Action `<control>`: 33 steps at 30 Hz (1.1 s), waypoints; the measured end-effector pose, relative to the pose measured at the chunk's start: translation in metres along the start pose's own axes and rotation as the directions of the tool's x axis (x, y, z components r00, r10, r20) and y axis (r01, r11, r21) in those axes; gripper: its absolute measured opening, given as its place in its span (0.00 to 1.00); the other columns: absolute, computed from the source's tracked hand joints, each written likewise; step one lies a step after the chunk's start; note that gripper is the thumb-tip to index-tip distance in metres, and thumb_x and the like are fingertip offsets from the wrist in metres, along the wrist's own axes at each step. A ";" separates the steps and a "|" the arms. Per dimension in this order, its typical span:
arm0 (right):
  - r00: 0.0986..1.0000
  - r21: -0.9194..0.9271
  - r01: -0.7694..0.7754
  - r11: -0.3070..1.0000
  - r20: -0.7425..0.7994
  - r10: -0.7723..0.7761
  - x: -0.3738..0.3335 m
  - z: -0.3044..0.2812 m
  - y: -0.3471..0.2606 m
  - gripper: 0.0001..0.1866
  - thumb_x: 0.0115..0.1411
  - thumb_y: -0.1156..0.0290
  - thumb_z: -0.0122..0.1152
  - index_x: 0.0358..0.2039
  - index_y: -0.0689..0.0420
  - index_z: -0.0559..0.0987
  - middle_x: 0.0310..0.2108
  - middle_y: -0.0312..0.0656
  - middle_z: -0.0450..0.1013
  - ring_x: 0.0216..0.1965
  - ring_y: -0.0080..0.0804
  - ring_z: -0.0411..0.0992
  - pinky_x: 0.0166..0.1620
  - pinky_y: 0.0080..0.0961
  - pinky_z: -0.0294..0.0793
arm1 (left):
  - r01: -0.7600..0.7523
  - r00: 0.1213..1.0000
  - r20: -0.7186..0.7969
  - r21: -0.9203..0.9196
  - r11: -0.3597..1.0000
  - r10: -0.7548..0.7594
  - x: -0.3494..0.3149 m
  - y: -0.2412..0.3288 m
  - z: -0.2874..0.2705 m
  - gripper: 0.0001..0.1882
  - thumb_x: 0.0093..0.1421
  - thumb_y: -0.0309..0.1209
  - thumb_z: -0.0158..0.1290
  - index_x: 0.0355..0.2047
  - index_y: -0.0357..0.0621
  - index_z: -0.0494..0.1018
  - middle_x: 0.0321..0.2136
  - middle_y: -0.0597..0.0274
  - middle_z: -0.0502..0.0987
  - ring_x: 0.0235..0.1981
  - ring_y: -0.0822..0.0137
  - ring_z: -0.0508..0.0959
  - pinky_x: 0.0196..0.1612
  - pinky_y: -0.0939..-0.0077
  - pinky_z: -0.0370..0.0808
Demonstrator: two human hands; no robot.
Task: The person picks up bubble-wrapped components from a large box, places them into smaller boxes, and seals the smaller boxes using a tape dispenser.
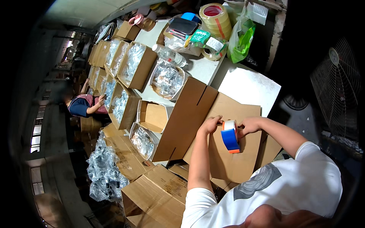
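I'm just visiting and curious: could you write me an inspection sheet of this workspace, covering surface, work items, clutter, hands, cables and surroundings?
Surface: white table, partly covered by cardboard.
Job's things: blue-and-orange tape dispenser over a brown cardboard carton.
Clutter: stacked clear tape rolls, clear plastic bottle, green plastic bag, bubble-wrap heap.
Hands: right hand appears to hold the dispenser; left hand is beside it, its grip unclear.
Cables: nothing seen.
Surroundings: wire-guarded fan at picture right; another person at left, beside filled open boxes.
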State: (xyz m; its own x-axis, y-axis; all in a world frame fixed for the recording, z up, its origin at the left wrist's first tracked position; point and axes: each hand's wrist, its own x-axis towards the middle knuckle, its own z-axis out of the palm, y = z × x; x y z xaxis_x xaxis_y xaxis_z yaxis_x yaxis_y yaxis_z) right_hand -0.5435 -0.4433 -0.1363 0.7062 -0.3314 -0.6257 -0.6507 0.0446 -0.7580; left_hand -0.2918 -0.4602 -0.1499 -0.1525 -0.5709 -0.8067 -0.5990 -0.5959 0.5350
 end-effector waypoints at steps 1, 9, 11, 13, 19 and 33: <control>0.999 0.000 -0.042 0.999 0.027 0.042 0.000 0.000 0.003 0.37 0.44 0.43 0.62 0.49 0.58 0.74 0.44 0.49 0.74 0.43 0.40 0.72 0.46 0.31 0.69 | -0.042 0.999 -0.030 0.016 0.999 0.042 0.002 -0.004 0.002 0.28 0.57 0.53 0.44 0.34 0.37 0.78 0.21 0.56 0.75 0.21 0.67 0.70 0.31 0.72 0.68; 0.665 -0.351 -0.271 0.896 -0.741 -0.090 -0.007 0.005 0.050 0.47 0.44 0.41 0.63 0.58 0.57 0.63 0.50 0.55 0.67 0.52 0.45 0.66 0.53 0.32 0.64 | -0.068 0.991 -0.113 0.079 0.995 0.077 0.016 -0.014 0.010 0.32 0.57 0.57 0.44 0.34 0.34 0.77 0.32 0.49 0.78 0.34 0.60 0.76 0.43 0.69 0.69; 0.756 -0.199 -0.155 0.968 -0.654 -0.014 -0.009 -0.007 0.046 0.49 0.43 0.40 0.63 0.60 0.57 0.59 0.53 0.56 0.64 0.54 0.46 0.64 0.56 0.34 0.61 | -0.111 0.951 -0.276 0.120 0.987 0.141 0.018 -0.022 0.012 0.30 0.56 0.54 0.47 0.32 0.34 0.77 0.30 0.49 0.78 0.35 0.57 0.76 0.43 0.68 0.70; 0.774 -0.008 -0.043 0.999 -0.632 0.028 -0.027 0.001 0.027 0.36 0.48 0.46 0.61 0.52 0.56 0.70 0.48 0.54 0.68 0.50 0.46 0.68 0.53 0.35 0.65 | -0.242 0.811 -0.485 0.230 0.942 0.327 0.011 -0.033 0.015 0.27 0.56 0.51 0.50 0.31 0.34 0.77 0.27 0.49 0.77 0.35 0.54 0.76 0.43 0.67 0.70; 0.746 -0.206 0.243 0.948 -0.585 -0.318 -0.061 0.053 0.041 0.24 0.47 0.57 0.66 0.42 0.56 0.78 0.31 0.47 0.74 0.31 0.40 0.74 0.37 0.31 0.73 | -0.312 0.818 -0.347 0.400 0.861 0.458 -0.040 0.013 0.038 0.18 0.52 0.40 0.56 0.19 0.34 0.74 0.22 0.49 0.74 0.28 0.49 0.74 0.40 0.59 0.69; 0.786 -0.315 0.594 0.740 0.031 -0.617 -0.041 0.026 -0.058 0.23 0.48 0.52 0.63 0.30 0.62 0.77 0.20 0.44 0.72 0.23 0.34 0.72 0.31 0.27 0.72 | -0.509 0.683 -0.113 0.636 0.581 0.722 -0.079 -0.009 0.091 0.14 0.60 0.37 0.45 0.22 0.44 0.74 0.23 0.57 0.76 0.31 0.58 0.76 0.50 0.62 0.62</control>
State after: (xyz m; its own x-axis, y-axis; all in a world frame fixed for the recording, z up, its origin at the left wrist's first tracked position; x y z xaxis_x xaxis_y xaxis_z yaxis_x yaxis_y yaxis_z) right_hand -0.5271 -0.4082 -0.0714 0.9656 -0.2585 -0.0298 -0.1502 -0.4605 -0.8749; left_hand -0.3460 -0.3578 -0.1138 -0.4474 -0.8839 -0.1361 -0.7700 0.3033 0.5613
